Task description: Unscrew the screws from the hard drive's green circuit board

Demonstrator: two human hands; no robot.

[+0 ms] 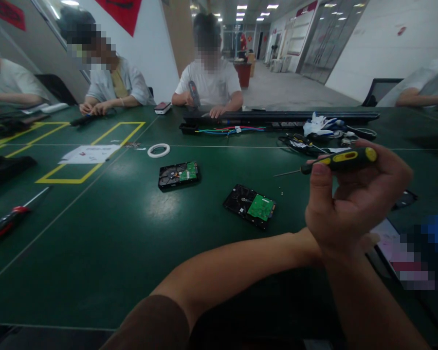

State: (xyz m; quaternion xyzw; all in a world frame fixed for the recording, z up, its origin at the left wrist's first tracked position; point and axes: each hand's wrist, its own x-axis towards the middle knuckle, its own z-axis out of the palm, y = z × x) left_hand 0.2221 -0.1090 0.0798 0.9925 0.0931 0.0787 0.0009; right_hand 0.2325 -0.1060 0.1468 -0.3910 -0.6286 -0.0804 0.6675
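My right hand (350, 204) is raised over the right side of the table, its fingers closed around the black and yellow handle of a small screwdriver (345, 158). The thin shaft points left, above the table and touching nothing. My left arm crosses low in front of me. My left hand (370, 240) is mostly hidden behind my right wrist, so its grip does not show. Nearest the screwdriver tip lies a hard drive (248, 205), its green circuit board facing up. Tiny metal pieces, possibly screws (281, 190), lie beside it. A second hard drive (178, 175) rests farther left.
A red and black screwdriver (12, 216) lies at left. A white tape roll (159, 150) and a paper sheet (89, 154) lie beyond the drives. Cables (301, 143), gloves (323, 126) and a long black bar (284, 116) occupy the far side, where other people sit.
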